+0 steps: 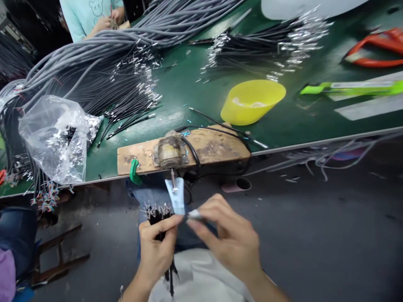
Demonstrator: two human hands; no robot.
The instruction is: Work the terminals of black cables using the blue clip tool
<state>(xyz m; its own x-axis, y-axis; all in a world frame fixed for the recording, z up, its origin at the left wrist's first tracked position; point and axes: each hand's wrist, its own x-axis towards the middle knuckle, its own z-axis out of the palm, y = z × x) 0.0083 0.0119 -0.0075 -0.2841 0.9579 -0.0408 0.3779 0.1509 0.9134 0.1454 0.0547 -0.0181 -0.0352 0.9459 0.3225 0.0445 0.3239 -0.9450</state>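
Note:
My left hand point(155, 249) is closed around a bundle of short black cables point(156, 213) with thin metal ends sticking up above the fingers. Between its thumb and forefinger, a dark cable end points toward the right. My right hand point(231, 235) pinches a small silvery-white piece point(194, 214), blurred, at that cable end; whether the two are joined I cannot tell. Just above both hands, a light blue funnel-shaped piece point(178, 198) hangs at the metal shaft of a small motor-like cylinder point(170, 153), which is fixed to a wooden board point(217, 147).
A green clamp point(135, 172) sits on the board's left end. On the green table point(189, 88) are a yellow cup point(252, 105), piles of black cables point(258, 48), a plastic bag point(53, 138), grey cables point(103, 46) and orange-handled scissors point(378, 48). A co-worker's hands point(108, 21) are across the table.

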